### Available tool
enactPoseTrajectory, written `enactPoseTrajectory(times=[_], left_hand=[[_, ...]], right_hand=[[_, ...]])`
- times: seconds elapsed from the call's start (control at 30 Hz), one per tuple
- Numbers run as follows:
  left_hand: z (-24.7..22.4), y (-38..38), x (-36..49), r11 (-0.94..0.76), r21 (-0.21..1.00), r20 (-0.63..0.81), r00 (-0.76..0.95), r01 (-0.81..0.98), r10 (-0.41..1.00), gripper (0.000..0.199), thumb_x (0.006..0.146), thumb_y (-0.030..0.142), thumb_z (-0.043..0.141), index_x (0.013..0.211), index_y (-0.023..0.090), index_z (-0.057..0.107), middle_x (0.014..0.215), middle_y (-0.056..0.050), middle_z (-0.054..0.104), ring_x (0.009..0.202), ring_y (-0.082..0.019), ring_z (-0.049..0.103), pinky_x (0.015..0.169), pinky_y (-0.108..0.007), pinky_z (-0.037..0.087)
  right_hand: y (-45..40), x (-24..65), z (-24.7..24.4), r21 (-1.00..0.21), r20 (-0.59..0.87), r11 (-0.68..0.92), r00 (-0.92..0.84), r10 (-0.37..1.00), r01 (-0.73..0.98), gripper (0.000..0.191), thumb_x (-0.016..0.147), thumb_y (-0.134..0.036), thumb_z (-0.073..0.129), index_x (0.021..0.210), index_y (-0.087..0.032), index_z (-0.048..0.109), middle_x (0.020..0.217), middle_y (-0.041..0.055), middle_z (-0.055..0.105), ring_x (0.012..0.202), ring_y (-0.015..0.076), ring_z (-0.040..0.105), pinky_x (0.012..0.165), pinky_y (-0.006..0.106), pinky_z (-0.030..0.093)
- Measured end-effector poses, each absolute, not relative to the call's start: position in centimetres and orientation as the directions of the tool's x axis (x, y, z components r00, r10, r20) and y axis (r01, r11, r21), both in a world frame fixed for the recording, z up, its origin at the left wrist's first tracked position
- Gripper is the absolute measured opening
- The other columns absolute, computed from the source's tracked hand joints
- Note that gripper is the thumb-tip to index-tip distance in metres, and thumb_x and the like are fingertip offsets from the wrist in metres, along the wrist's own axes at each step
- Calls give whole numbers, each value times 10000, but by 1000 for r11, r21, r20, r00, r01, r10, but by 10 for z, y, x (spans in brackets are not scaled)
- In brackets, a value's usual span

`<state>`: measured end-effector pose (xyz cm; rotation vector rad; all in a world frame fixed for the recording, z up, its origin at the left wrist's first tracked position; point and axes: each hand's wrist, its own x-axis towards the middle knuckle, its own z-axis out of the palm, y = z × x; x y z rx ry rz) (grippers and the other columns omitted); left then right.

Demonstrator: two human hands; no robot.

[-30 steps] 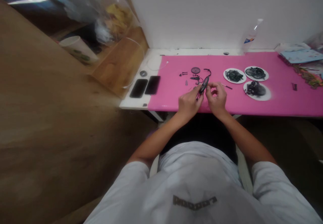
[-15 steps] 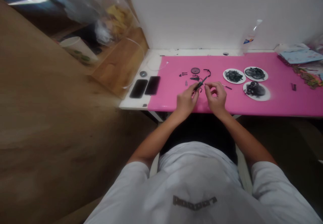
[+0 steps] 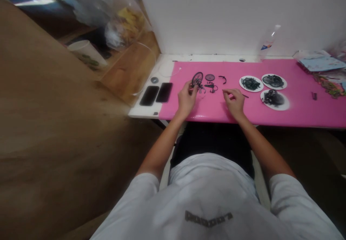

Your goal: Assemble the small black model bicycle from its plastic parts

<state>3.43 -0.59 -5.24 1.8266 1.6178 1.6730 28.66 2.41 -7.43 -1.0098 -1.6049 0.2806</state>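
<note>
My left hand (image 3: 186,97) is closed around a small black spoked wheel (image 3: 197,78), part of a miniature bicycle, which it holds upright just above the pink mat. Its fingers cover the lower part of that piece. To the right, my right hand (image 3: 234,102) hovers over the mat with thumb and fingertips pinched together; anything between them is too small to see. A thin dark stick-shaped tool (image 3: 245,96) lies partly behind it. Between the hands are small black bicycle parts (image 3: 211,87), a flat disc-like wheel (image 3: 209,77) and a curved black piece (image 3: 223,79).
Three white plates, one (image 3: 281,106) nearest me, hold black parts at the right. Two phones (image 3: 164,92) and a round metal piece (image 3: 154,80) lie at the left. A clear bottle (image 3: 267,43) stands by the wall. Bagged packets (image 3: 321,63) lie far right.
My left hand has moved left and turned the black piece, so its spoked wheel now faces me. The right hand has shifted slightly right, away from it, and stays pinched.
</note>
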Motion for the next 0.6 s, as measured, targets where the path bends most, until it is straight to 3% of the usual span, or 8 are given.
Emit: enactPoseTrajectory(times=[0.23,0.4,0.6], left_hand=[[-55,2,11,-395,673,636,-216,625,741,289,1107,405,648,1331,234,715,1187,-117,833,988,-227,824,845,-329,665],[-60,7,7,-387,705,611,-232,594,757,304,1112,422,639,1330,221,705,1181,-134,833,972,-226,828,846,-333,667],[-68,11,6,-382,741,571,-219,552,791,362,1143,467,569,1369,204,672,1155,-148,832,974,-222,834,844,-320,666]], right_hand=[[35,292,-92,-632,680,597,-17,733,495,215,1014,-341,684,1080,-222,850,936,69,777,897,227,650,746,352,545],[39,294,-103,-630,624,548,-61,779,551,199,981,-272,656,1042,-191,827,996,95,795,941,248,674,927,444,537],[46,296,-111,-628,592,533,-96,800,567,203,929,-270,656,1006,-183,823,994,110,792,949,267,681,944,468,536]])
